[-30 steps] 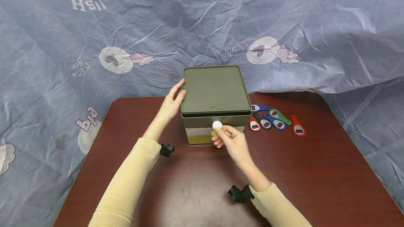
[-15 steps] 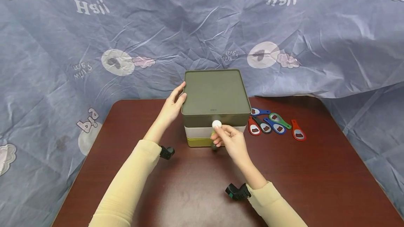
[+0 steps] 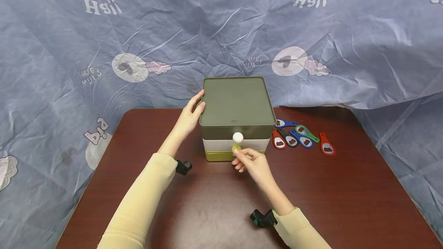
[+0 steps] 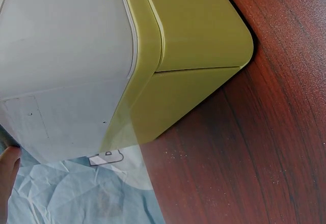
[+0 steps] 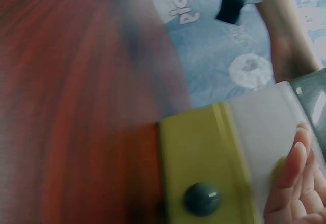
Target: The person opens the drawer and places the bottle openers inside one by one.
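A three-tier drawer box [image 3: 238,101] stands on the table with a dark olive top. Its upper drawer bears a white knob [image 3: 237,138], its middle drawer a yellow-green knob [image 3: 236,148], and its bottom drawer a dark green knob [image 5: 201,199]. My left hand [image 3: 188,118] rests against the box's left side, fingertips at the lid edge. Curled fingers and thumb of my right hand [image 3: 250,160] are right at the yellow-green knob, overlapping it in the head view. I cannot tell whether they pinch it. All three drawers look closed.
Several bottle openers [image 3: 290,137] in red, black, blue and green lie to the right of the box. The dark red wooden table [image 3: 207,203] reaches back to a printed blue cloth [image 3: 221,41].
My right hand has pushed the upper drawer in by its white knob, closing the gap under the lid, then moved down to the yellow-green knob. My left hand has stayed on the box.
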`<state>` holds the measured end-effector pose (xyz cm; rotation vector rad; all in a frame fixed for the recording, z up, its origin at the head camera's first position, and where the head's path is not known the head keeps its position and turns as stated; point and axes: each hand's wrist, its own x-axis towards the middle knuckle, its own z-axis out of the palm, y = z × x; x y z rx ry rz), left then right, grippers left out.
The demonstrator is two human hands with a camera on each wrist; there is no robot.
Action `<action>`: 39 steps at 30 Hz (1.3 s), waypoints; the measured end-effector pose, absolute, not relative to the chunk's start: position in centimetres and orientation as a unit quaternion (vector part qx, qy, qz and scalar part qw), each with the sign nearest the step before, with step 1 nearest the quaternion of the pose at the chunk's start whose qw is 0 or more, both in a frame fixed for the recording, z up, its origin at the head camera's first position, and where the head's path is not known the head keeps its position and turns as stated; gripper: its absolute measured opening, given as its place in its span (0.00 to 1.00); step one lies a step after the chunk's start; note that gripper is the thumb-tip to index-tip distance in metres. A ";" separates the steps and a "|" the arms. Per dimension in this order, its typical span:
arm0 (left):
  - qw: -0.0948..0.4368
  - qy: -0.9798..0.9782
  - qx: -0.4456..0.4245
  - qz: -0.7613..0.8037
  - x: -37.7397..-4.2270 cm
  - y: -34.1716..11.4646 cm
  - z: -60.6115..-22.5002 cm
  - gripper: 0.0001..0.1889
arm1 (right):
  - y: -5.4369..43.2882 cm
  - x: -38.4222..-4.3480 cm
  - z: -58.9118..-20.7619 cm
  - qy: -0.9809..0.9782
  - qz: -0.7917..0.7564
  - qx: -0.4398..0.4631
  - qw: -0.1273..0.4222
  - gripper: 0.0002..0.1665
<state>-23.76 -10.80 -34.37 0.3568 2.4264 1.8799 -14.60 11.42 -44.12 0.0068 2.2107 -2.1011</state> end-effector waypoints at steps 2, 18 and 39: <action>0.025 0.784 0.115 0.609 -23.8 -10.8 -34.3 0.28 | 11.4 -14.6 -44.8 0.732 -0.678 0.019 0.065 0.20; 0.001 0.784 0.124 0.608 -26.1 -11.2 -37.5 0.27 | 10.8 -15.6 -45.9 0.736 -0.674 0.058 0.032 0.16; 0.002 0.791 0.123 0.599 -26.0 -11.2 -37.5 0.27 | 10.5 -12.5 -46.7 0.728 -0.683 0.055 -0.010 0.14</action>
